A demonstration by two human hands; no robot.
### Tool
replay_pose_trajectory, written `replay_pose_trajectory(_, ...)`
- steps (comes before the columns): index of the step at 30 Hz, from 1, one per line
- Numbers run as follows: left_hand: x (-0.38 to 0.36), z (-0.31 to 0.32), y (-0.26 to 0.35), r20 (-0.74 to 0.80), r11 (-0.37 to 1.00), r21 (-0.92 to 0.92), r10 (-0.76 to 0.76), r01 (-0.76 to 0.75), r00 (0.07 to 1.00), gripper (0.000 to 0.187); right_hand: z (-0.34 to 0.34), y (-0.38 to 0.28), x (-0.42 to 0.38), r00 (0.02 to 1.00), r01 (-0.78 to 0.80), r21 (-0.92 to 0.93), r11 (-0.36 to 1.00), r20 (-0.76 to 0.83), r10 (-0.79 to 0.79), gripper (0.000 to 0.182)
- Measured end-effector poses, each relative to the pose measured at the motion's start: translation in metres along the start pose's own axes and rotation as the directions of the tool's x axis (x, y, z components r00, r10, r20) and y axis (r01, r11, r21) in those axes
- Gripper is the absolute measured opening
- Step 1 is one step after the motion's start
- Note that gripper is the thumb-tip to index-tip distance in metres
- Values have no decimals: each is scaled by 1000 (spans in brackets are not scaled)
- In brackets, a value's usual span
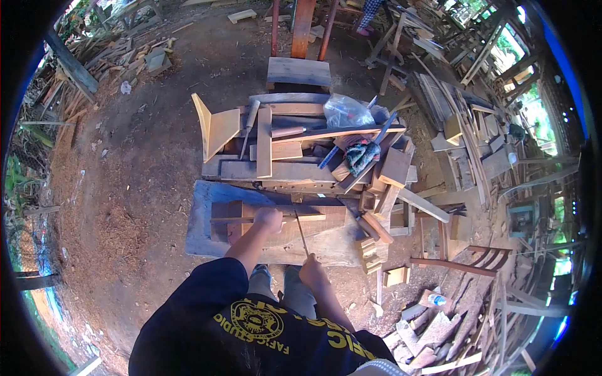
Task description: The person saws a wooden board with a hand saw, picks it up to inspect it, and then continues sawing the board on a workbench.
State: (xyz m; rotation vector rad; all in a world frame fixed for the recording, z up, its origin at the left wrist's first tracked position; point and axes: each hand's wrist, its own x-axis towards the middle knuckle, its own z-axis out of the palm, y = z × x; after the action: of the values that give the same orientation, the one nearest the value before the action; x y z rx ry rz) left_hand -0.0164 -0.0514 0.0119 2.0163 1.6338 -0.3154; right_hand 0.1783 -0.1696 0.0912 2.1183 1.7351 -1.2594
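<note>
My left hand [269, 219], fingers closed, presses down on a narrow wooden strip [311, 217] lying over brown wood blocks [335, 229]. In my right hand [313, 274] is the wooden handle of a long, thin-bladed tool [302, 235]. Its narrow blade points away from me and crosses the strip just right of my left hand. I cannot tell if it is a saw or a file. Under the blocks is a thick, worn bench top [282, 252].
Behind the work, boards are piled with a chisel-like tool [250, 122], a plastic bag [347, 111] and a patterned cloth [362, 156]. A wooden-handled tool [375, 227] lies at the right. Offcuts [433, 335] and a bottle [437, 300] are on the ground. Another person's leg [369, 17] shows far back.
</note>
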Motion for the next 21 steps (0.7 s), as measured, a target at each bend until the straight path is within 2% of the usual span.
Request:
replay_pose_trajectory(12,4,1,-2,-9,1000,11,11,-11,1000,33,9,3,6,1000,10,-31,999,-23,-10,25)
replay_pose_trajectory(21,5,-3,0,45,999,42,-13,11,999,28,13,3,8,1000,-9,21,1000,5,9,24)
